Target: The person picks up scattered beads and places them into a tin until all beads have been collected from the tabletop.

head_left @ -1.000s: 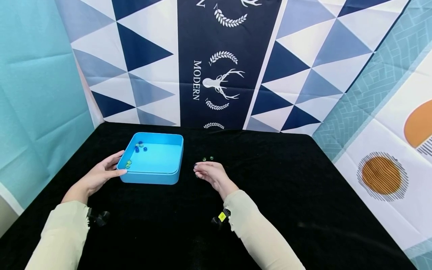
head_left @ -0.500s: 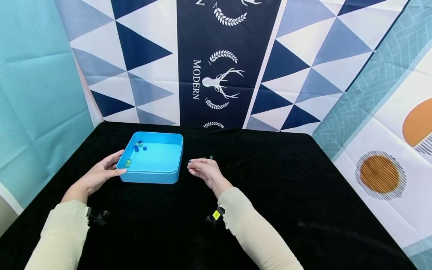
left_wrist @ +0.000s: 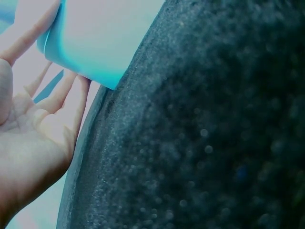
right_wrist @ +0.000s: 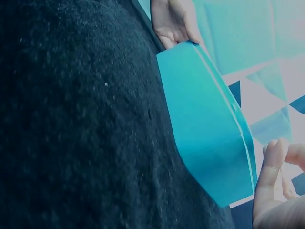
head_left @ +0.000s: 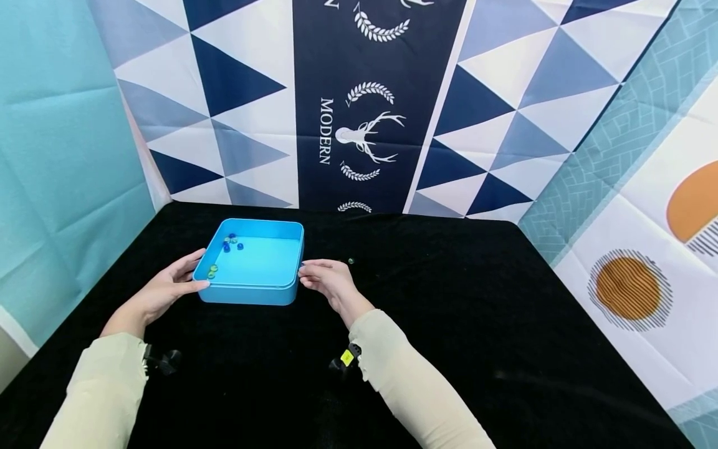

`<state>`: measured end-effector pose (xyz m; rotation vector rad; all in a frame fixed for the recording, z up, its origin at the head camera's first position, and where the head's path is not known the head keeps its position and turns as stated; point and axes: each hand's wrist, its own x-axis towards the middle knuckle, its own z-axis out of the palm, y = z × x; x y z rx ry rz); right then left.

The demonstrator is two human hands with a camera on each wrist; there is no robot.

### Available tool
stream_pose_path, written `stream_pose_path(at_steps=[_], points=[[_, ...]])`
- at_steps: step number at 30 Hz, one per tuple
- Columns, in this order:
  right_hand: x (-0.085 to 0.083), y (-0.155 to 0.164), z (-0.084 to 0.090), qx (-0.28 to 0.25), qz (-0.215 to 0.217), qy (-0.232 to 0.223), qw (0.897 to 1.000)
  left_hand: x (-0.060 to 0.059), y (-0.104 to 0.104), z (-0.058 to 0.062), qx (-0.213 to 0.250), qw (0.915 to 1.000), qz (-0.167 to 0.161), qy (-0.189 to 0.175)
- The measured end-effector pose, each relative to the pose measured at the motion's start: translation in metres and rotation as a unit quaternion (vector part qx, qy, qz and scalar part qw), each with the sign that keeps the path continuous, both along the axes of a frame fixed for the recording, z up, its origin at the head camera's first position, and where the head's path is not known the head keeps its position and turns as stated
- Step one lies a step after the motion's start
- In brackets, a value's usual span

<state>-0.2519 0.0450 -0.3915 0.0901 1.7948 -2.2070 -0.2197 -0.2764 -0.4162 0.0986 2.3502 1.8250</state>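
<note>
A light blue rectangular box [head_left: 247,295] stands on the black cloth, with several dark blue and yellow-green marbles [head_left: 213,269] lying along its left side. My left hand [head_left: 162,288] holds the box's near left corner, thumb at the rim and fingers against the outer side. Beside the right wall, my right hand [head_left: 331,284] pinches a small dark blue marble [head_left: 303,265] between thumb and fingertips, level with the rim. In the right wrist view the thumb and index finger meet, and the marble is hidden there.
A greenish marble [head_left: 351,260] lies on the black cloth [head_left: 437,299] just behind my right hand. Patterned curtains [head_left: 359,112] hang behind the table and on both sides.
My right hand has moved left with the marble, from near the loose marbles to the box's right wall. My left hand and the box have stayed in place.
</note>
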Motion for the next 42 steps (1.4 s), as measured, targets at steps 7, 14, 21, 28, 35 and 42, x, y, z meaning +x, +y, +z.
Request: stream_pose_path(at_steps=[7, 14, 21, 28, 35, 42], points=[[-0.001, -0.013, 0.002, 0.004, -0.003, 0.011, 1.000, -0.002, 0.000, 0.000, -0.005, 1.0000, 0.002, -0.003], [0.000, -0.028, 0.006, 0.003, 0.001, 0.009, 1.000, -0.002, -0.002, -0.002, -0.001, 1.0000, 0.000, -0.002], [0.001, -0.045, 0.010, 0.002, -0.007, 0.012, 1.000, -0.001, -0.003, -0.001, -0.003, 1.0000, -0.004, 0.000], [0.004, -0.057, 0.014, 0.009, -0.013, 0.015, 1.000, -0.001, -0.002, -0.001, 0.001, 1.0000, -0.006, -0.004], [0.005, -0.064, 0.016, 0.016, -0.016, 0.017, 1.000, -0.001, 0.001, 0.002, 0.000, 1.0000, -0.001, -0.004], [0.006, -0.063, 0.013, 0.005, -0.015, 0.017, 1.000, 0.001, 0.001, 0.003, 0.002, 1.0000, -0.002, -0.003]])
